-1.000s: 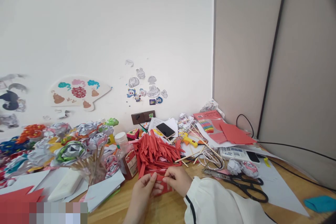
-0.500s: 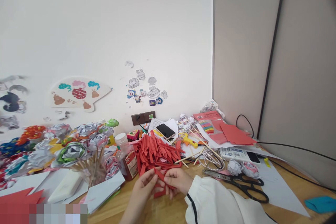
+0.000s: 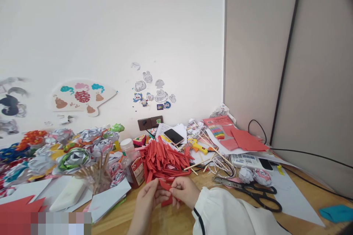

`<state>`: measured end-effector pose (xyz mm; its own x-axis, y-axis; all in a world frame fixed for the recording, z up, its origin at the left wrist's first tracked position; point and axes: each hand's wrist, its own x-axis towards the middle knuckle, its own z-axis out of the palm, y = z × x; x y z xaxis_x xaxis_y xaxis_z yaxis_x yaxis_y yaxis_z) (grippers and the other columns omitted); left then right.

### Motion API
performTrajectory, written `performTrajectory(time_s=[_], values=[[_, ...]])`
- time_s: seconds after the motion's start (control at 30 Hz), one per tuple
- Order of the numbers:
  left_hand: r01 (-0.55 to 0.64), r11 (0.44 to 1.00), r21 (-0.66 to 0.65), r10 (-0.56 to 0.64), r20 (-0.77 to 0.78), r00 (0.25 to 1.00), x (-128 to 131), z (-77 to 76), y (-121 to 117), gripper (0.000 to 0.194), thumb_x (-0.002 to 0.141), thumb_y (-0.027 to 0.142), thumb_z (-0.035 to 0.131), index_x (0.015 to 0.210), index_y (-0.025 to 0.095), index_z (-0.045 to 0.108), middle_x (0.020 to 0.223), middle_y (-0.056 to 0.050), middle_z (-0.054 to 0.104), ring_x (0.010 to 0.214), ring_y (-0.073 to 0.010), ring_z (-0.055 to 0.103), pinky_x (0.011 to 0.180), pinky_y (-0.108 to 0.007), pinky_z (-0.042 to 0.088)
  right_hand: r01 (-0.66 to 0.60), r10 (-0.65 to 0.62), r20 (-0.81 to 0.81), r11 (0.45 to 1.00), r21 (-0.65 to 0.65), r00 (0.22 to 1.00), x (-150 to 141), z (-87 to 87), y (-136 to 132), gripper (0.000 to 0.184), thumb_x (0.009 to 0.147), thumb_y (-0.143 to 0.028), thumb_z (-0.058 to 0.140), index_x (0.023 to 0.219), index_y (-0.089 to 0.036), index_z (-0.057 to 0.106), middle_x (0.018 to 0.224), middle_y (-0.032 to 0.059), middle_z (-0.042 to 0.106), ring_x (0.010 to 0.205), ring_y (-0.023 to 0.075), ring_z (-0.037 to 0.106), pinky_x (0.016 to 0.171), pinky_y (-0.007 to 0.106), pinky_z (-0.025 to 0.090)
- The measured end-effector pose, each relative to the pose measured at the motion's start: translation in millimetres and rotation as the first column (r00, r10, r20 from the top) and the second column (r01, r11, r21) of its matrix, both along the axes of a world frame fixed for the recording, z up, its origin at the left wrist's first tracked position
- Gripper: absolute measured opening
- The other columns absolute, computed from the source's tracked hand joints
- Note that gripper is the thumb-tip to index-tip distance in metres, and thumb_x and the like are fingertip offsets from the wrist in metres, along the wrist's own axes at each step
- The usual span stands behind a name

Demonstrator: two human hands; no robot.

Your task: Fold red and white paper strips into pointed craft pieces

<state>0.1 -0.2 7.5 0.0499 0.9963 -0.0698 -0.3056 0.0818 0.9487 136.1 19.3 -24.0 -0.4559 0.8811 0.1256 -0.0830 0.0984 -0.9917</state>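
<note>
Between my two hands is a small folded red paper strip [image 3: 165, 185], pinched at both ends. My left hand [image 3: 150, 194] is closed on its left end, thumb and finger together. My right hand [image 3: 185, 192], coming out of a white sleeve, grips the other end, with the fingertips partly hidden behind the paper. Below the strip a bit more red paper [image 3: 166, 202] shows near the tabletop; I cannot tell whether it is joined to the held piece. Just beyond my hands lies a large heap of folded red paper strips [image 3: 162, 156].
Left stand a jar [image 3: 129, 158], toothpicks [image 3: 96, 172], paper flowers [image 3: 74, 158] and white paper [image 3: 110, 199]. Right lie black-handled scissors [image 3: 257, 192], a bead string [image 3: 223, 165], crumpled paper balls [image 3: 246, 175] and a blue folded piece [image 3: 336, 213]. Behind are a phone [image 3: 173, 136] and yellow glue gun [image 3: 199, 147].
My hands have shifted slightly, the left one a little to the left. The held red strip now shows less of its length between the fingers.
</note>
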Motion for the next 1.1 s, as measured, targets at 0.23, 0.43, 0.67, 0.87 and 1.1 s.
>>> performTrajectory(time_s=[0.23, 0.43, 0.67, 0.87, 1.1], values=[[-0.075, 0.997, 0.01, 0.076, -0.167, 0.983, 1.5, 0.4, -0.1, 0.03, 0.05, 0.04, 0.065, 0.058, 0.014, 0.054, 0.039, 0.001, 0.06, 0.038, -0.0125, 0.055, 0.046, -0.022, 0.046, 0.007, -0.008, 0.052, 1.0, 0.016, 0.999, -1.5, -5.5, -0.2, 0.037, 0.064, -0.049, 0.05, 0.065, -0.013, 0.045, 0.045, -0.0035, 0.052, 0.034, 0.0055, 0.044, 0.036, 0.016, 0.032], [-0.12, 0.989, 0.087, 0.136, -0.21, 0.968, 1.0, 1.3, -3.4, 0.028, 0.055, 0.041, 0.061, 0.053, 0.015, 0.049, 0.034, 0.003, 0.057, 0.034, -0.0112, 0.052, 0.041, -0.021, 0.043, -0.085, 0.09, 0.11, 0.995, -0.055, 0.99, -1.4, -7.0, -1.4, 0.04, 0.067, -0.052, 0.045, 0.064, -0.012, 0.047, 0.042, -0.0037, 0.051, 0.03, 0.0057, 0.043, 0.032, 0.015, 0.03], [-0.174, 0.982, 0.076, 0.186, -0.214, 0.959, 1.7, 0.5, -2.9, 0.028, 0.055, 0.041, 0.06, 0.056, 0.016, 0.05, 0.034, 0.003, 0.057, 0.035, -0.0116, 0.052, 0.042, -0.021, 0.043, -0.033, 0.043, 0.12, 0.996, -0.086, 0.992, -3.6, -12.5, -0.7, 0.04, 0.067, -0.051, 0.046, 0.06, -0.012, 0.048, 0.037, -0.0046, 0.047, 0.027, 0.0049, 0.04, 0.03, 0.015, 0.028], [-0.165, 0.981, 0.099, 0.183, -0.202, 0.962, -5.2, 0.7, -0.1, 0.028, 0.058, 0.041, 0.059, 0.054, 0.015, 0.05, 0.035, 0.003, 0.057, 0.035, -0.0103, 0.051, 0.041, -0.019, 0.042, -0.295, 0.272, -0.117, 0.906, -0.302, 0.955, 1.9, -9.4, 2.4, 0.041, 0.061, -0.048, 0.056, 0.069, -0.008, 0.054, 0.058, 0.0039, 0.059, 0.039, 0.0067, 0.051, 0.043, 0.02, 0.039], [-0.068, 0.995, 0.077, 0.082, -0.191, 0.978, -9.6, 4.9, 3.6, 0.025, 0.057, 0.038, 0.061, 0.056, 0.015, 0.053, 0.039, 0.003, 0.059, 0.038, -0.0104, 0.053, 0.045, -0.02, 0.045, -0.437, 0.346, -0.286, 0.815, -0.38, 0.894, 10.1, -2.7, 4.1, 0.039, 0.066, -0.042, 0.056, 0.08, -0.005, 0.055, 0.062, 0.0049, 0.059, 0.046, 0.0076, 0.053, 0.051, 0.024, 0.041]])
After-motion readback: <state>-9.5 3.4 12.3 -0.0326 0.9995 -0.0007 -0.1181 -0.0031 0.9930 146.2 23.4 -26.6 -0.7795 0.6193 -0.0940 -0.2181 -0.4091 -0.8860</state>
